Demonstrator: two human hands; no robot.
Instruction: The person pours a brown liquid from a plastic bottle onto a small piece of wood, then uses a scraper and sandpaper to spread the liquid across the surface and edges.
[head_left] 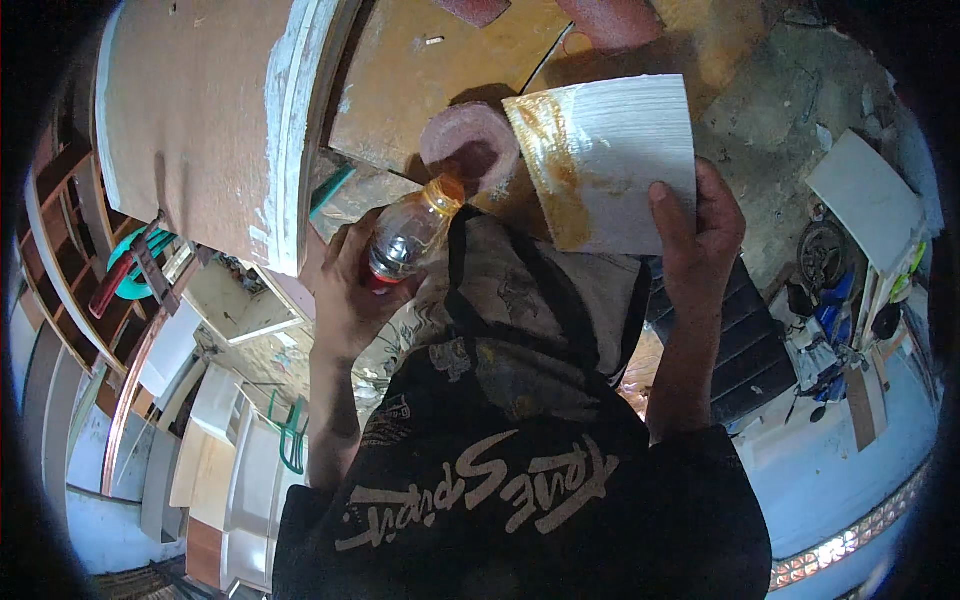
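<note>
Overall, one big brown board point(190, 110) with a whitish edge is filling the upper left, and one black ribbed seat point(735, 345) is showing beyond the right forearm. Between the two bare hands' reach, one white, finely lined sheet point(635, 150) is being held up in front of the person, amber smears running down its left part; the right hand point(705, 220) is pinching its right edge, thumb lying on the face, fingers going behind. One round pinkish piece point(438, 135) is lying below. One clear bottle point(408, 232), amber at its neck, is tilting toward the sheet without touching, the left hand's point(345, 285) fingers curling around it.
</note>
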